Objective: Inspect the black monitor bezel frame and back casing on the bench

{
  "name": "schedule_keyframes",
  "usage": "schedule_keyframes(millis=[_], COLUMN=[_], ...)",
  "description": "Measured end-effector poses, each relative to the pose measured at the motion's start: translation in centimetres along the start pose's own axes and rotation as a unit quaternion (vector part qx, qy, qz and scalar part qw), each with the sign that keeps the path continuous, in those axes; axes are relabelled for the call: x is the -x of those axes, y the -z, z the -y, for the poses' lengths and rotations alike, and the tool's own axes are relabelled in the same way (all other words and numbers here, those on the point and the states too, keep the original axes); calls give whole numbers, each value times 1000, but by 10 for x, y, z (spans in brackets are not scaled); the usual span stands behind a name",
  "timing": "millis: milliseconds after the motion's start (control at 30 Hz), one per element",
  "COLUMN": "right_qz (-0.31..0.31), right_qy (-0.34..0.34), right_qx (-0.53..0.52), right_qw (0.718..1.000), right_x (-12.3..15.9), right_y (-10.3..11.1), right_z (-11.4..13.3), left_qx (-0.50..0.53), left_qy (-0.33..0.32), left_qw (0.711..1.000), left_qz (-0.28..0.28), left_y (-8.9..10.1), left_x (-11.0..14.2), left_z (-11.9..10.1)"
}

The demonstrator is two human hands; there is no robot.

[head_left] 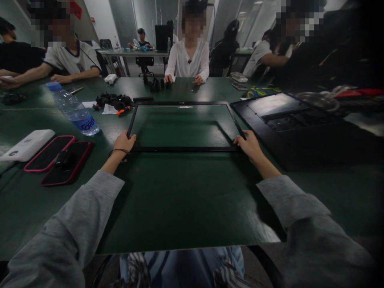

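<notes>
The person's left hand (122, 143) and right hand (250, 146) are pinching the black frame (183, 149) at its opposite sides, apparently for balance, a bottle (73, 110) standing left of it.

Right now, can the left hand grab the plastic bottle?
Probably not without letting go: the left hand is holding the black frame. Otherwise the way looks free: nothing seems to stand between that hand and the plastic bottle to its left.

Wtr btl (78, 114) | wht pwr bank (28, 145) | pink-edged ph. (48, 154) | red-edged ph. (73, 166)
</notes>
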State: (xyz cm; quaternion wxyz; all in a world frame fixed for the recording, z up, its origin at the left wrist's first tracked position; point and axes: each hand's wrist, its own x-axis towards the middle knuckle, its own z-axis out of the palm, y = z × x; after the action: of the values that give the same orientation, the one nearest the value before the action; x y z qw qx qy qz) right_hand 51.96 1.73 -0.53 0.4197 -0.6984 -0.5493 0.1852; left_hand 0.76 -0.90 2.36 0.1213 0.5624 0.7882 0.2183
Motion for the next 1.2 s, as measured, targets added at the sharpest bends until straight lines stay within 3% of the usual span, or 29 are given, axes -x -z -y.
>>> schedule_keyframes(millis=[1200], right_qz=[-1], right_qy=[7], right_qx=[15], right_qw=[1000], right_x=[0], right_y=[0], right_z=[-1], left_qx=[-16], left_qy=[-2], left_qw=[1000], left_qz=[-12], left_y=[-2], left_x=[0], left_z=[2])
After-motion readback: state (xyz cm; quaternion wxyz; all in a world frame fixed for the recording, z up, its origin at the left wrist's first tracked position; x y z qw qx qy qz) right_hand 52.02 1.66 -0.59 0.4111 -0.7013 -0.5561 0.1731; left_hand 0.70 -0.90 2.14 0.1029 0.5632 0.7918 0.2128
